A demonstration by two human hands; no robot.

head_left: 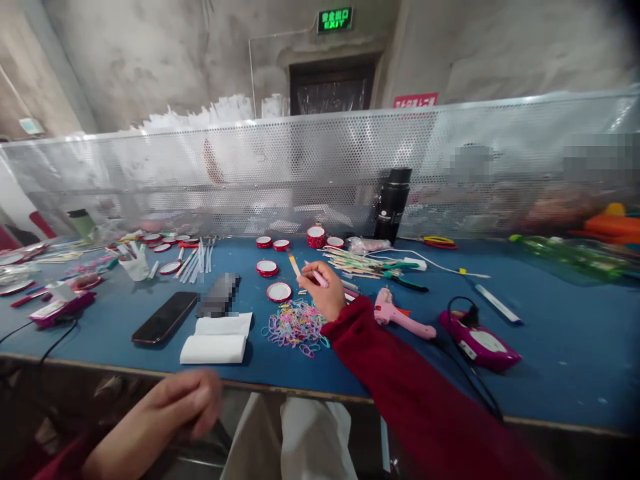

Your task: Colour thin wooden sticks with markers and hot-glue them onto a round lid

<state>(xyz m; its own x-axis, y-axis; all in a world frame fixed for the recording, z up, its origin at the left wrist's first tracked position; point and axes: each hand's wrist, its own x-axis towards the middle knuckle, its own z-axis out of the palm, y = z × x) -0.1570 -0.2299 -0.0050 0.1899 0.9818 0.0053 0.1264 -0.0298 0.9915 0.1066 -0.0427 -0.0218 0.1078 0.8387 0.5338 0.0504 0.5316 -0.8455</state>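
My right hand (323, 290) is closed over the table, gripping a thin wooden-coloured stick (293, 263) that points away from me. A pink pen-like piece (318, 275) also shows among its fingers. Just below that hand lies a loose pile of colourful small elastic bands (300, 327). Small round red-rimmed lids with white insides (279, 291) sit to its left and beyond it. My left hand (183, 403), blurred by motion, hangs in front of the table edge with its fingers curled in; nothing shows in it.
A pink glue gun (400, 317) and a purple power box (480, 341) with cables lie at right. Sticks (353, 261), green-handled pliers (405, 280) and a black bottle (393, 207) stand behind. Left are a phone (165, 319), folded white paper (215, 339) and a white cup (135, 268).
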